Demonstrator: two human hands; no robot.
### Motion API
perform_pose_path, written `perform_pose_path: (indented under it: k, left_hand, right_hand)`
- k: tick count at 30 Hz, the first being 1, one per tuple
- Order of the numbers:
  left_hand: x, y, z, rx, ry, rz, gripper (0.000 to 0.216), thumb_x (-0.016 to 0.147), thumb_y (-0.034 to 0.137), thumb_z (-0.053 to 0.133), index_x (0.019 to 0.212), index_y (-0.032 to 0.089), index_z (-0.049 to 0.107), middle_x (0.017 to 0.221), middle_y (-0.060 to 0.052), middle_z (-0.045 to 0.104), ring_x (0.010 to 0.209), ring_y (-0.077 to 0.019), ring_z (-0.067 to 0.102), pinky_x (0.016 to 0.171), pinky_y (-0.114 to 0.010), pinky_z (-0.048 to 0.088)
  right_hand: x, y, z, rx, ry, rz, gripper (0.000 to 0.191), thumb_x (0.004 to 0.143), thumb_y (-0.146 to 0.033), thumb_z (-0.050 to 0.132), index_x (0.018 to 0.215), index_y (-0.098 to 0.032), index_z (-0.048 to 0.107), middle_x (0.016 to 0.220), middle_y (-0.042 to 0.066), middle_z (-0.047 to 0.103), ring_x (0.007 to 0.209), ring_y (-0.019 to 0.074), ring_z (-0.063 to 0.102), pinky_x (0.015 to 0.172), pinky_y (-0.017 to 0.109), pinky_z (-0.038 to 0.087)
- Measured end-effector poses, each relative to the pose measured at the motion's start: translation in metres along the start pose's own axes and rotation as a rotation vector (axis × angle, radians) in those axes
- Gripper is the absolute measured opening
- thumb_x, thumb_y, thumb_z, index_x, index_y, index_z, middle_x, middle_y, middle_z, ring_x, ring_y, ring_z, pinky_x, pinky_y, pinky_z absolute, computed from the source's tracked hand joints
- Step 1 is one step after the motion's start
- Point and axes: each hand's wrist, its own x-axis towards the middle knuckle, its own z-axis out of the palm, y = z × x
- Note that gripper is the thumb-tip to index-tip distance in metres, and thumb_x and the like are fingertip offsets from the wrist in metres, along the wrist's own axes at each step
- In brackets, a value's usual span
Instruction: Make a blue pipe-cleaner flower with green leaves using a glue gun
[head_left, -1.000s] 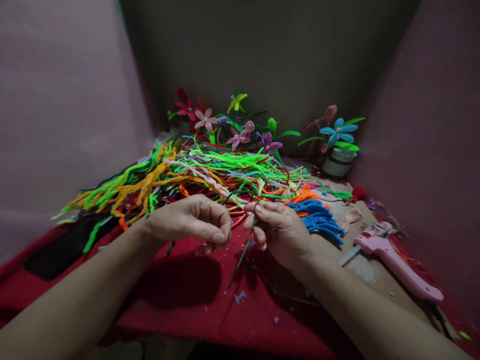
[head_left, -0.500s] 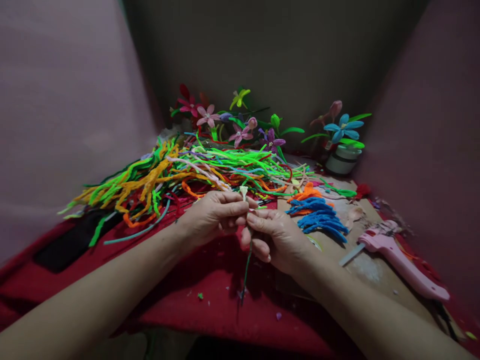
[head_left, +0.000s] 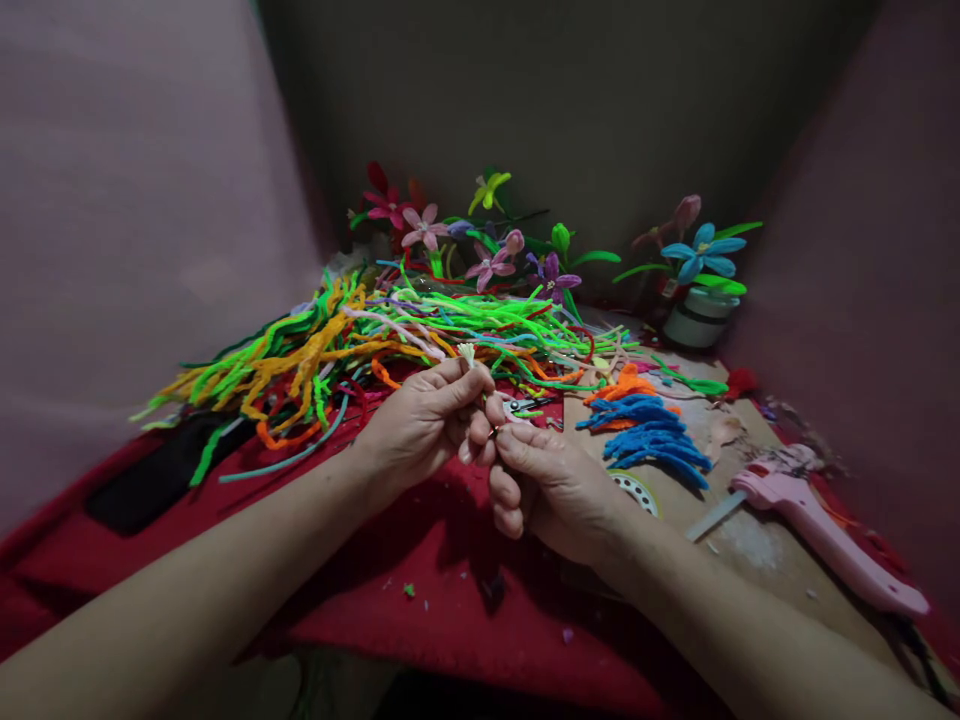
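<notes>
My left hand (head_left: 424,420) and my right hand (head_left: 544,480) meet above the red cloth (head_left: 420,580), fingers pinched together. Between them they grip a thin green stem with a pale tufted tip (head_left: 468,352) that pokes up past my left fingers. Most of the stem is hidden inside the hands. Just behind lies a big heap of pipe cleaners (head_left: 360,340) in green, yellow, orange and red. A small bunch of blue pipe cleaner pieces (head_left: 656,435) lies right of my right hand, with orange pieces (head_left: 619,385) behind it.
A pink glue gun (head_left: 817,525) lies on a cardboard sheet (head_left: 739,530) at the right. Finished pipe-cleaner flowers (head_left: 487,255) stand along the back, and a blue flower (head_left: 701,255) in a small pot (head_left: 697,318). A tape roll (head_left: 637,492) peeks out beside my right wrist. Walls close in on three sides.
My left hand has come over to join the right on the stem. The hands have closed up around it, so the long green stem that hung below is now hidden.
</notes>
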Motion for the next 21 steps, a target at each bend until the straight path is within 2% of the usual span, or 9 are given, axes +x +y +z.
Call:
perform_pose_path:
  k: [4,7,11,15,21]
  left_hand:
    - [-0.003,-0.001,0.003,0.019,-0.007,0.048,0.012,0.086,0.021,0.050,0.078,0.014,0.054,0.058,0.001,0.060,0.034,-0.0076,0.050,0.036,-0.019,0.043]
    - [-0.004,-0.002,0.003,0.038,-0.036,0.079,0.013,0.086,0.022,0.050,0.078,0.013,0.055,0.055,0.000,0.061,0.035,-0.0096,0.052,0.037,-0.021,0.044]
    - [-0.006,-0.002,0.002,0.046,-0.058,0.048,0.014,0.085,0.024,0.052,0.076,0.013,0.055,0.050,0.000,0.060,0.034,-0.0119,0.053,0.035,-0.021,0.044]
    - [-0.007,-0.002,0.000,0.035,-0.056,-0.016,0.016,0.083,0.023,0.054,0.071,0.013,0.055,0.047,0.001,0.058,0.029,-0.0095,0.049,0.032,-0.020,0.042]
    - [-0.006,-0.002,-0.005,0.055,-0.110,-0.089,0.016,0.081,0.025,0.057,0.071,0.013,0.053,0.043,0.002,0.056,0.026,-0.0101,0.048,0.029,-0.020,0.042]
  right_hand:
    - [-0.002,0.002,0.005,0.014,0.052,0.029,0.020,0.083,-0.032,0.056,0.073,-0.015,0.054,0.042,-0.008,0.042,0.030,0.0022,0.027,0.031,0.014,0.021]
    - [-0.003,0.003,0.008,0.018,0.066,0.037,0.021,0.082,-0.034,0.057,0.072,-0.016,0.053,0.042,-0.010,0.037,0.031,0.0016,0.018,0.031,0.014,0.014]
    - [-0.005,0.002,0.012,0.000,0.078,0.062,0.022,0.081,-0.036,0.058,0.073,-0.017,0.053,0.042,-0.011,0.035,0.032,0.0014,0.013,0.031,0.014,0.013]
    - [-0.006,0.002,0.015,-0.051,0.093,0.085,0.019,0.079,-0.035,0.060,0.074,-0.017,0.054,0.041,-0.012,0.033,0.031,0.0014,0.012,0.030,0.014,0.011]
    - [-0.006,0.007,0.014,-0.088,0.099,0.139,0.014,0.080,-0.033,0.060,0.080,-0.019,0.056,0.047,-0.010,0.039,0.032,0.0013,0.014,0.030,0.015,0.010]
